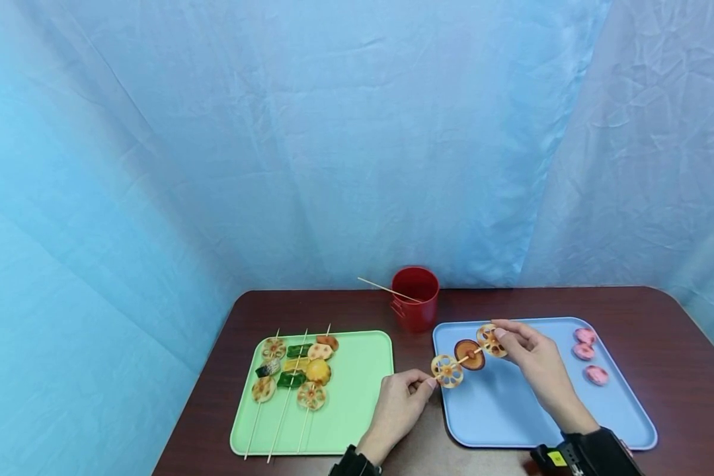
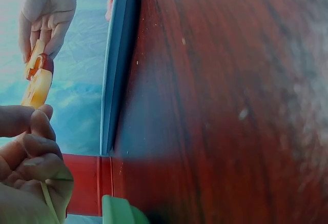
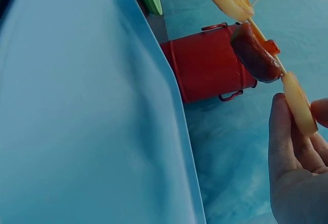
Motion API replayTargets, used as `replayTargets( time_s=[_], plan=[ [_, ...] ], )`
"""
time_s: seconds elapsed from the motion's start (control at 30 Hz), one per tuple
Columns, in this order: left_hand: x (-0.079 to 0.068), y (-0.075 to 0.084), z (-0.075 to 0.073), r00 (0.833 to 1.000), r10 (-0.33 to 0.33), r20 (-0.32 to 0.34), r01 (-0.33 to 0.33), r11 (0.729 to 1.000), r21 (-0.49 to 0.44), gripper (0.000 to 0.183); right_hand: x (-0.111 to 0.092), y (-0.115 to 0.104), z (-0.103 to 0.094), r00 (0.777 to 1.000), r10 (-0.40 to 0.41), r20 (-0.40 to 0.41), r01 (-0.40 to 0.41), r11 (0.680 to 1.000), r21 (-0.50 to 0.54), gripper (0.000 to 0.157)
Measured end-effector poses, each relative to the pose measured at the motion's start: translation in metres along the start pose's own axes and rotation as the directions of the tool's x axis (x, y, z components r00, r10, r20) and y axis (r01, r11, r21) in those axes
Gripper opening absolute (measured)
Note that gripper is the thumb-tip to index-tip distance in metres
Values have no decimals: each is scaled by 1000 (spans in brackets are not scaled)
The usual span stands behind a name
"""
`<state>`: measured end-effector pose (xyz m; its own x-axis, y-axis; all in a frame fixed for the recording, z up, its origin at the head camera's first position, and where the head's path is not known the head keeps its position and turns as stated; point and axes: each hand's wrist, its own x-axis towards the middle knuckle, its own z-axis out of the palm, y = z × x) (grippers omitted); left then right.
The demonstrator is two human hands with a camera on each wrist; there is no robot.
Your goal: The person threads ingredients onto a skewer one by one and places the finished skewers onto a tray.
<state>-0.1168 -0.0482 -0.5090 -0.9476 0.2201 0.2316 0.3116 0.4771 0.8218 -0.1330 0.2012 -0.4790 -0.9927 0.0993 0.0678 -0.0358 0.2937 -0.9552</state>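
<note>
My left hand (image 1: pixel 400 406) grips a thin wooden skewer (image 2: pixel 48 201), whose lower end shows below the curled fingers in the left wrist view. On the skewer, close to those fingers, sits a lotus root slice (image 1: pixel 447 371). A brown mushroom slice (image 1: pixel 469 355) follows it along the stick. Between thumb and fingers, my right hand (image 1: pixel 538 367) pinches a second lotus root slice (image 3: pixel 298 103) at the skewer's far end. Both hands hold the string of pieces slanted in the air, over the left edge of the blue tray (image 1: pixel 506 403).
On the left, a green tray (image 1: pixel 357 396) bears 3 loaded skewers, with a yellow round piece (image 1: pixel 318 371) among their pieces. Behind the trays stands a red cup (image 1: pixel 416 317) with a bare stick (image 1: pixel 377 285) leaning out. Several pink pieces (image 1: pixel 597 375) lie on the blue tray's right side.
</note>
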Motion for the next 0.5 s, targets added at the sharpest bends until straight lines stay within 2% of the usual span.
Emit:
replayTargets(
  time_s=[0.27,0.5],
  plan=[
    [0,1,0,999,-27,40,28,999,-21,14,-1,1,1,1000,18,-3,-18,1000,9,59],
    [0,3,-2,998,-35,61,37,999,-29,12,-1,1,4,997,77,0,-77,990,118,62]
  ],
)
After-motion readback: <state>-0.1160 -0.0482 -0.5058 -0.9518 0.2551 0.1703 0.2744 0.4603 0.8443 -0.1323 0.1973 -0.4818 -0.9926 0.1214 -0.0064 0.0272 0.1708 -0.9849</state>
